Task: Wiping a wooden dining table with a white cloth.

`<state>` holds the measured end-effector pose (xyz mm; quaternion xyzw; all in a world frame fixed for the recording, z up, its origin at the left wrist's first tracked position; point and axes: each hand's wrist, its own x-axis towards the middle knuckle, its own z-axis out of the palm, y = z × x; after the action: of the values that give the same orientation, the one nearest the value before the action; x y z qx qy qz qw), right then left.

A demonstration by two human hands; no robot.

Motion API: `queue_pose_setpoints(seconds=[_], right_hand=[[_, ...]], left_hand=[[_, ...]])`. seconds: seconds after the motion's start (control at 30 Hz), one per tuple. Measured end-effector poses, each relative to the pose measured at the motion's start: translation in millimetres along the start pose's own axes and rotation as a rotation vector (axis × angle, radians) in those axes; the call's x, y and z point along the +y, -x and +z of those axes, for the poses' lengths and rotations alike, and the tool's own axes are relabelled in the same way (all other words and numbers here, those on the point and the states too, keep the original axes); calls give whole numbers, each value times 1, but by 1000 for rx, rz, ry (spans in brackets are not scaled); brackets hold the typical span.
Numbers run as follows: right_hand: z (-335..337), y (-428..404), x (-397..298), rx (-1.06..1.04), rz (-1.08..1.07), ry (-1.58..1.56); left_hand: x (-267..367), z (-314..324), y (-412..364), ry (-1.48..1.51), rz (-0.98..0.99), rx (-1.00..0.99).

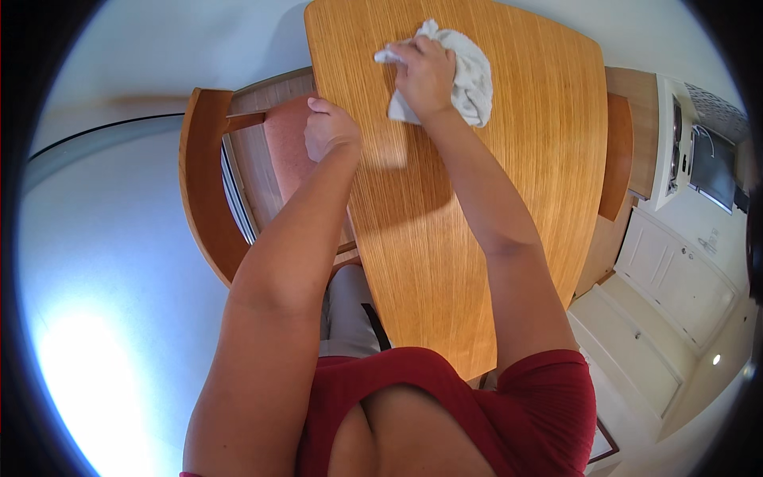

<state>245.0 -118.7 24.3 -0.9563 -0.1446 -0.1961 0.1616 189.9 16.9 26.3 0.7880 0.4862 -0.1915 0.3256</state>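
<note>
My right hand [426, 74] presses a bunched white terry cloth [474, 80] onto the wooden tabletop [524, 149], near its far end. One corner of the cloth pokes out past my fingertips, and the rest spreads to the right, beneath and beside the hand. My left hand [332, 130] lies across the table's left edge with its fingers curled over it. The fingertips are out of sight. Both arms reach forward from a red top.
A wooden chair [199, 179] with a reddish seat [289, 143] stands against the table's left side. Another wooden chair back [617, 158] shows at the right edge. Farther right are a counter with a sink [712, 164] and a white panelled door [673, 271].
</note>
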Motion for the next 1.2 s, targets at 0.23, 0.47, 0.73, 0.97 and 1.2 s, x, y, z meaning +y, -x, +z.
queue_pose_setpoints(seconds=[0.23, 0.47, 0.73, 0.97, 1.2], right_hand=[[-10, 37, -18, -40, -10, -94], [23, -35, -7, 70, 55, 55], [-32, 71, -59, -213, -76, -298], [9, 18, -41, -140, -97, -189], [30, -14, -44, -49, -95, -201]], left_hand=[[-4, -5, -4, 24, 9, 11], [2, 2, 5, 16, 13, 11], [-8, -4, -10, 77, -6, -2], [-4, -4, -1, 142, 12, -64], [-1, 7, -5, 157, 15, -64]])
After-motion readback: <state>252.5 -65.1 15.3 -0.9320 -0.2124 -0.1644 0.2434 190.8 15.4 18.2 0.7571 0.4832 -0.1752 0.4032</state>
